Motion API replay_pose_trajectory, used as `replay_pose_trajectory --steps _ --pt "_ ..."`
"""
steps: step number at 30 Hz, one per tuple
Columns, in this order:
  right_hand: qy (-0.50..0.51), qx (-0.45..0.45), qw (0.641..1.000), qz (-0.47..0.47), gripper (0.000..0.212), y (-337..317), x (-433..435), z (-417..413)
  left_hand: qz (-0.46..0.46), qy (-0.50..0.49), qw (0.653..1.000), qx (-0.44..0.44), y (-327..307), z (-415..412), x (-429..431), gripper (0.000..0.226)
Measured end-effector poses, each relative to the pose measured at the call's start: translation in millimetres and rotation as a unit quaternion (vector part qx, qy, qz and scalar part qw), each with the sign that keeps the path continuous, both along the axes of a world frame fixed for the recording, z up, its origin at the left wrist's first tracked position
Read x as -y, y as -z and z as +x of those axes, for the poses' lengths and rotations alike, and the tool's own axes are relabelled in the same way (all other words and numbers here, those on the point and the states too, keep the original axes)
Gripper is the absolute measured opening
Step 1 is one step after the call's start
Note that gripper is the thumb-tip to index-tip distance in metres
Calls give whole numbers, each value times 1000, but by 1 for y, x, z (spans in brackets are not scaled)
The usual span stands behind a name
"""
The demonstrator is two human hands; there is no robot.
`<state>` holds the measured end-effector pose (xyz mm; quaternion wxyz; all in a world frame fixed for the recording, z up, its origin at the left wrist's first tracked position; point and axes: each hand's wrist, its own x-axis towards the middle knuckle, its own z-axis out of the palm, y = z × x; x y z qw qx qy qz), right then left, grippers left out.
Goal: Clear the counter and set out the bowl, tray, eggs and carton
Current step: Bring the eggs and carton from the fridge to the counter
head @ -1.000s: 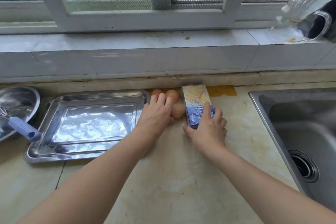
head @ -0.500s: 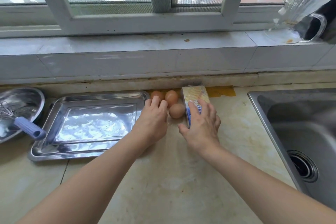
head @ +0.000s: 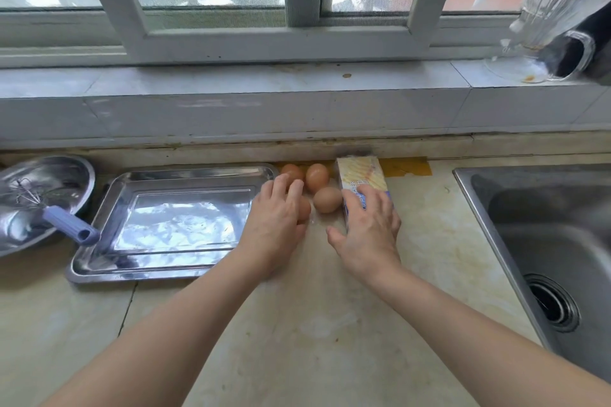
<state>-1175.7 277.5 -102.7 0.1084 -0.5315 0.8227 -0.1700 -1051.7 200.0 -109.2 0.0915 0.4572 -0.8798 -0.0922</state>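
The left hand (head: 276,218) lies flat, fingers together, over one egg (head: 303,208); three more eggs (head: 317,177) sit between the hands. The right hand (head: 370,225) rests spread on the carton (head: 360,175), not gripping. Left of both hands lie the tray (head: 165,271) and bowl (head: 66,175) on the table (head: 314,340).

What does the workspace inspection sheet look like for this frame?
Surface: pale stone counter, stained.
Job's things: steel tray left of four brown eggs; carton lying flat right of them; bowl at far left.
Clutter: whisk in the bowl, handle over the tray's rim.
Grips: left hand over one egg; right hand flat on the carton.
Cables: nothing seen.
Surroundings: sink at right; window sill behind, glass jug on it.
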Motion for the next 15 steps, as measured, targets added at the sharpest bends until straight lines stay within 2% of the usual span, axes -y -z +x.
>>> replay_pose_trajectory --steps 3,8,15 --pt "-5 9 1000 -3 54 -2 -2 2 -2 -6 1000 12 0 2 -2 57" --pt "-12 12 1000 8 55 -5 -4 2 11 -9 999 47 0 3 0 37" --pt "-15 19 1000 20 57 -1 -9 7 -4 -36 999 36 8 -3 10 33"
